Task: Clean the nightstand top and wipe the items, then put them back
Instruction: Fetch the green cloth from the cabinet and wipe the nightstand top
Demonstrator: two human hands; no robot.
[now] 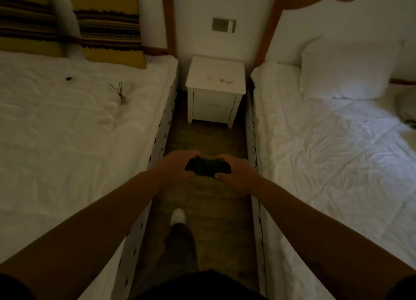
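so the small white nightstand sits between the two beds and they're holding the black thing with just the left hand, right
Not quite. The head view shows both hands on the dark black object: the left hand and the right hand each grip one end. The small white wooden nightstand does sit between the two beds.

Both hands, left [177,164] and right [234,173], hold a dark object [208,167] short of the white nightstand [215,74].

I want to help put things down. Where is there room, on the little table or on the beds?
The nightstand top is bare apart from brownish marks near its front edge. The left bed has open sheet near you; twigs and a small dark thing lie nearer the striped pillows. The right bed is bare below its white pillow.
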